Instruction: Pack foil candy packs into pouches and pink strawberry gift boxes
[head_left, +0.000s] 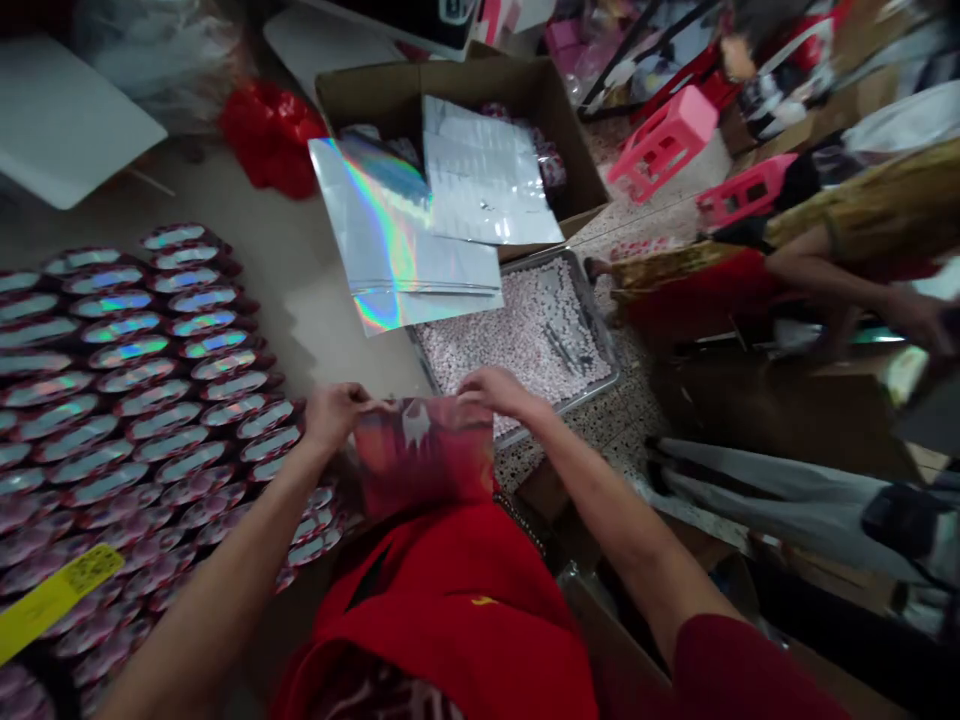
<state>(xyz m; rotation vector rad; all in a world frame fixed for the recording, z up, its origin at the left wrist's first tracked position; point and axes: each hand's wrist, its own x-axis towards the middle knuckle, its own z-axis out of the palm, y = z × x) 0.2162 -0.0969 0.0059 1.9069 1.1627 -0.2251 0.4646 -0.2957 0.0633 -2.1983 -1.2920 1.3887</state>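
Note:
My left hand (332, 413) and my right hand (499, 390) pinch the two top corners of a red printed pouch (424, 452), holding it upright in front of my lap. Each hand is closed on an upper edge of the pouch. Just beyond the pouch lies a metal tray (600, 335) filled with small pale pink pieces. A stack of shiny holographic bags (397, 245) rests across the tray's far end and a cardboard box (525, 95).
Rows of filled holographic pouches (142, 380) cover the floor at left, with a yellow label (56, 600) near me. Another person in red sits at right, an arm (840, 280) stretched out. Pink plastic stools (664, 140) and a red bag (270, 135) lie further back.

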